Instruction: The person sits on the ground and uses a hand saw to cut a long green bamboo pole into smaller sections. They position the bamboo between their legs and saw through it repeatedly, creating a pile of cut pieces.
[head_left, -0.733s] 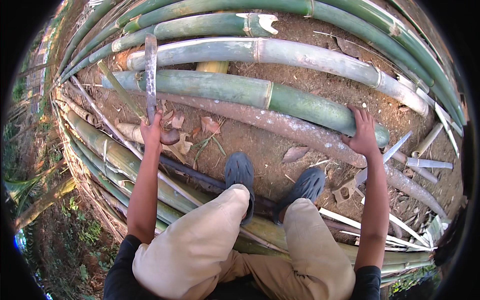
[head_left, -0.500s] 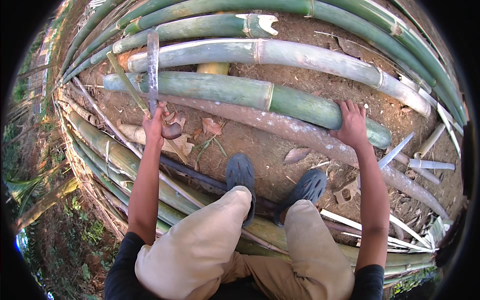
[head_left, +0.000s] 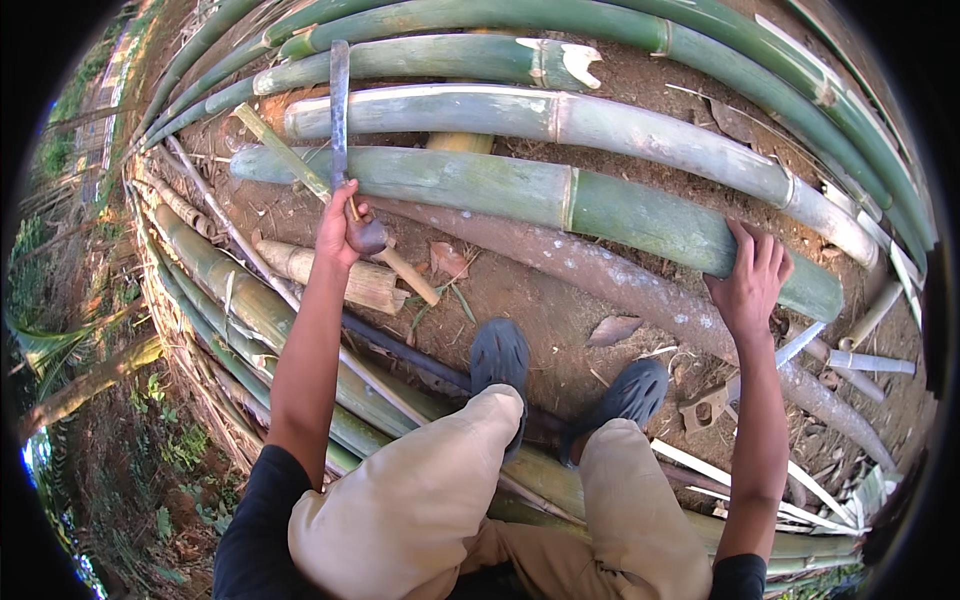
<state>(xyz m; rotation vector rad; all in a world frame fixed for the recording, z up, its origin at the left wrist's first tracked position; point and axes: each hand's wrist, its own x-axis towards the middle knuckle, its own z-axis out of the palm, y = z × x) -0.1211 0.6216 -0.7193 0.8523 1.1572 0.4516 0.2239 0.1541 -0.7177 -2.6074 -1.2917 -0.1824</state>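
My left hand [head_left: 345,228] is closed around the brown handle of a machete [head_left: 340,110], its long metal blade pointing away across a green bamboo pole [head_left: 470,182]. A bamboo stick [head_left: 285,150] runs slantwise through the same grip, its near end sticking out beyond the machete handle. Toward the pole's right end, my right hand [head_left: 750,275] is wrapped over the top, thumb on the near side and fingers on the far side. The pole lies above a brown, pale-spotted log [head_left: 620,270].
More bamboo poles [head_left: 640,125] lie beyond in curved rows. A handsaw with a brown handle [head_left: 705,405] is beside my right forearm. A short bamboo piece [head_left: 330,275] lies near my left hand. My shoes [head_left: 500,355] stand on brown soil with dry leaves [head_left: 613,330].
The whole view has shifted, moving the scene to the right. My left hand has carried the machete and stick rightward. My right hand still grips the pole near its end.
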